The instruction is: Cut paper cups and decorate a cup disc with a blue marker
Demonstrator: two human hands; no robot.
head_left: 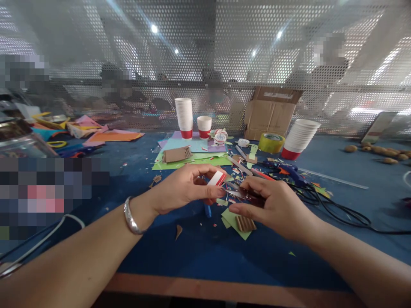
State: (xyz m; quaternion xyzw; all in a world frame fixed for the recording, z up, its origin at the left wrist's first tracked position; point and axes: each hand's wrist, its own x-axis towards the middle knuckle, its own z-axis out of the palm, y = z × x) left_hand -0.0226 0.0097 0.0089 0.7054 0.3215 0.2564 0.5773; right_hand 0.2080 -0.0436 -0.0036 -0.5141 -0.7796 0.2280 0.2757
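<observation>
My left hand [180, 186] has a silver bangle at its wrist and pinches a small white and red piece of paper [217, 178] between thumb and fingers. My right hand [279, 207] is closed around a pair of scissors [236, 194]. Their blades point left, close to my left thumb and the piece; whether they touch it I cannot tell. Under the hands lie many tiny paper scraps. A green paper piece [244, 235] with a bit of corrugated cardboard [246, 223] on it lies below my right hand.
Stacked paper cups [184, 119] stand at the back, with another stack [300, 137] at the right. Yellow tape [271, 143], a cardboard box [271, 112] and a blue glue gun [289, 171] with a black cable [346, 218] are behind and right. Colored paper [114, 135] lies left.
</observation>
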